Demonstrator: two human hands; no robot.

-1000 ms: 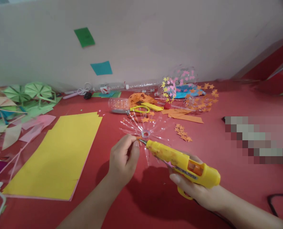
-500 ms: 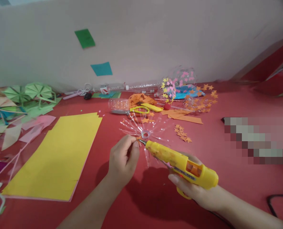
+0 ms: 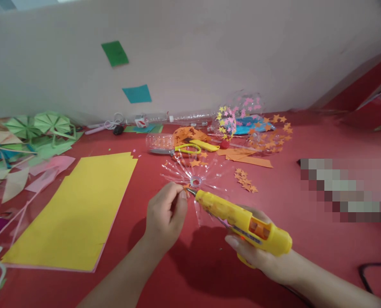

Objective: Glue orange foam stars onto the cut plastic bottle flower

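Observation:
My right hand (image 3: pixel 256 250) is wrapped round a yellow hot glue gun (image 3: pixel 241 218), its metal nozzle pointing left. My left hand (image 3: pixel 166 209) pinches a small orange paper star (image 3: pixel 187 187), mostly covered by the fingers, with the nozzle tip at or touching it. Just behind lies a clear plastic bottle top cut into thin splayed strips (image 3: pixel 196 182), its round neck facing up. Orange paper stars (image 3: pixel 246 179) lie in a small cluster to its right. Scissors with yellow handles (image 3: pixel 187 148) and a yellow cutter (image 3: pixel 205 145) rest behind it.
Yellow paper sheets (image 3: pixel 78 209) lie on the left of the red table. Green folded paper pinwheels (image 3: pixel 54 124) and scraps sit farther left. At the back are star-decorated clear plastic pieces (image 3: pixel 270 134), orange paper strips (image 3: pixel 249 159) and a clear bottle (image 3: pixel 160 141). A black cable (image 3: pixel 365 273) runs at lower right.
The glue gun has shifted very slightly left. Both hands keep nearly the same pose, with the nozzle still at the orange star.

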